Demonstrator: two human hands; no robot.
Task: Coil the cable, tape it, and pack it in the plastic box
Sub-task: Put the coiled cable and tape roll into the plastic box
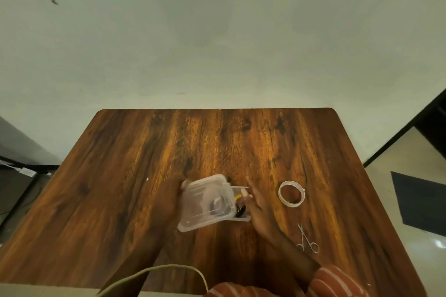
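Observation:
A clear plastic box sits near the middle of the wooden table. Its clear lid lies tilted over it, shifted to the left, so the box's right side stays uncovered. A black coiled cable shows inside the box at that uncovered side, with a small yellow tag above it. My left hand grips the lid's left edge. My right hand rests against the right side of the box with fingers spread. A roll of clear tape lies to the right.
Small metal scissors lie on the table at the right, nearer to me than the tape. A pale cord loops across the near edge. A dark mat lies on the floor to the right of the table.

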